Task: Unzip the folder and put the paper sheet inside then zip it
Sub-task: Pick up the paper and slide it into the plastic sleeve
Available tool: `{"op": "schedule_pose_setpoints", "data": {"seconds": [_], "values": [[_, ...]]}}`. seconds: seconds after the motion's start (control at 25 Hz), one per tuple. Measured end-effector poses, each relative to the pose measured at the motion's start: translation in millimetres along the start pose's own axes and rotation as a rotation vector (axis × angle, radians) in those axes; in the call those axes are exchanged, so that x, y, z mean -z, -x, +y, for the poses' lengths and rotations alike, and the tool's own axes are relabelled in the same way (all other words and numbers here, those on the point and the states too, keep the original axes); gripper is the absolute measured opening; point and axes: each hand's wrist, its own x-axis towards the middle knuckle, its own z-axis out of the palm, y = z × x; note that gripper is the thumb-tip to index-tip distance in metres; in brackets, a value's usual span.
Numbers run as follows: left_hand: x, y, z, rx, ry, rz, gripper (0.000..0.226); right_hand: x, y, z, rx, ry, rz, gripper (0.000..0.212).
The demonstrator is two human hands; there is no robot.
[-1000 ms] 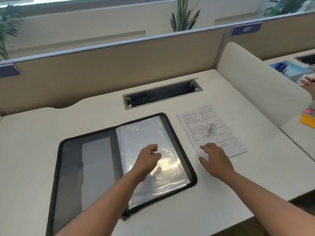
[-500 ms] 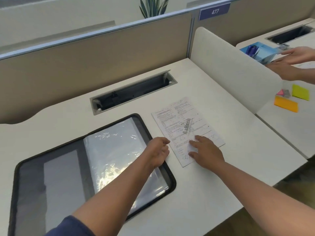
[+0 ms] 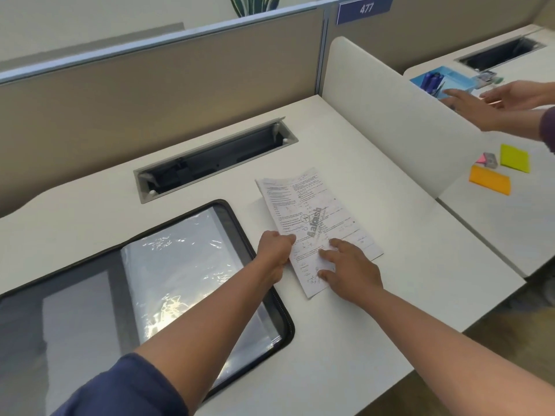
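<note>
Left hand (image 3: 274, 247) pinches the left edge of the paper sheet (image 3: 315, 223), which lifts off the desk (image 3: 390, 265) there. Right hand (image 3: 348, 267), fingers spread, presses the sheet's near end flat. The sheet lies just right of the open folder (image 3: 168, 283). Recommended: ease the right hand's pressure as the left lifts, to avoid creasing or tearing.
</note>
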Motion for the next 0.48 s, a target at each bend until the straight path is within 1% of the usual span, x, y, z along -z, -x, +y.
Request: {"op": "schedule_pose_setpoints", "data": {"seconds": [0.16,0.24,0.28,0.32,0.36,0.4,0.48], "values": [[-2,1,0,-0.038,0.010,0.055,0.015,-1,-2,1,0.021,0.038,-0.008,0.054],[1,9,1,-0.119,-0.055,0.065,0.017,-5,-1,1,0.057,0.066,-0.035,0.057],[3,14,1,-0.179,-0.103,0.067,0.017,-7,-1,0,0.066,0.026,-0.043,0.059],[7,21,3,-0.245,-0.146,0.070,0.018,-7,-1,-2,0.064,-0.064,-0.023,0.061],[12,27,4,-0.312,-0.176,0.074,0.019,-5,-3,-6,0.043,-0.191,0.040,0.065],[18,33,7,-0.376,-0.189,0.074,0.020,0,-6,-9,-0.008,-0.336,0.124,0.072],[33,46,15,-0.486,-0.193,0.056,0.023,20,-12,-16,-0.125,-0.643,0.286,0.094]]}}
